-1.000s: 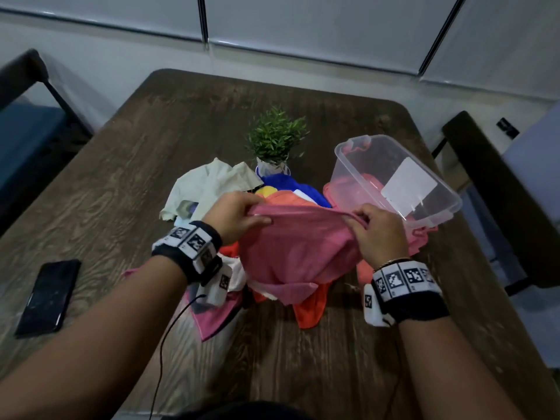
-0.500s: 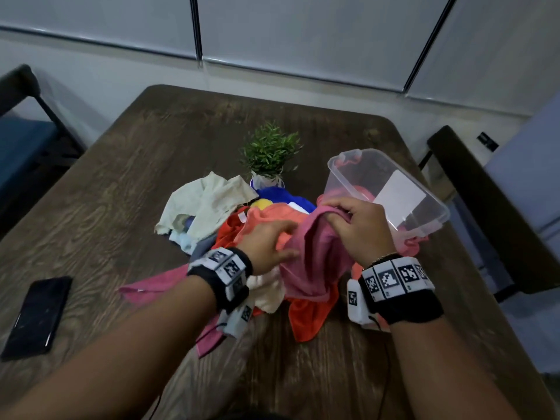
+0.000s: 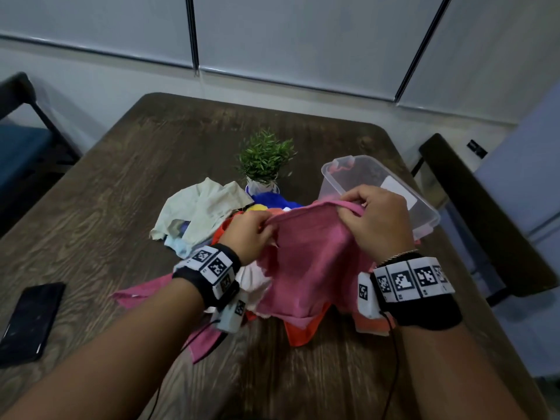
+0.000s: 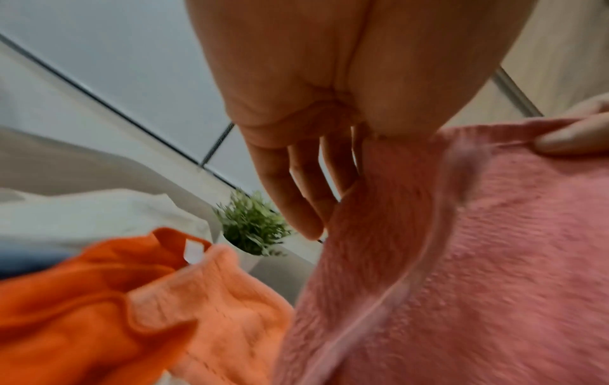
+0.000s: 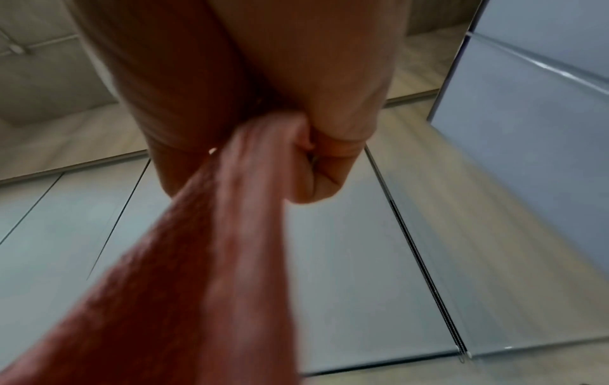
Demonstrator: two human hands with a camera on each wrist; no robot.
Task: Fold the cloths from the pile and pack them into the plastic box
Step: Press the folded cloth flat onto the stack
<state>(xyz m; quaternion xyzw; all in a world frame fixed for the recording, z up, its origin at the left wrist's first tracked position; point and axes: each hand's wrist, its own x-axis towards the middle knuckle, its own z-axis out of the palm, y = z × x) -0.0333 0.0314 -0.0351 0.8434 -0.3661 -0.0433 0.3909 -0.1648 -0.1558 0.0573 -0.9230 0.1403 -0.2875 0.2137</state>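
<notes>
Both hands hold one pink cloth (image 3: 309, 256) up by its top edge above the pile (image 3: 212, 213). The left hand (image 3: 248, 234) pinches the edge at its left corner, its other fingers (image 4: 296, 187) hanging loose; the right hand (image 3: 375, 219) has its fingers curled tight round the bunched right corner. The clear plastic box (image 3: 348, 174) stands on the surface (image 3: 121, 177) just beyond the right hand, right of a small potted plant (image 3: 263, 159). A dark phone (image 3: 30, 319) lies near left.

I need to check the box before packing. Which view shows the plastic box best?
The head view: the plastic box stands tilted on the table behind the right hand. Neither wrist view shows it.
</notes>
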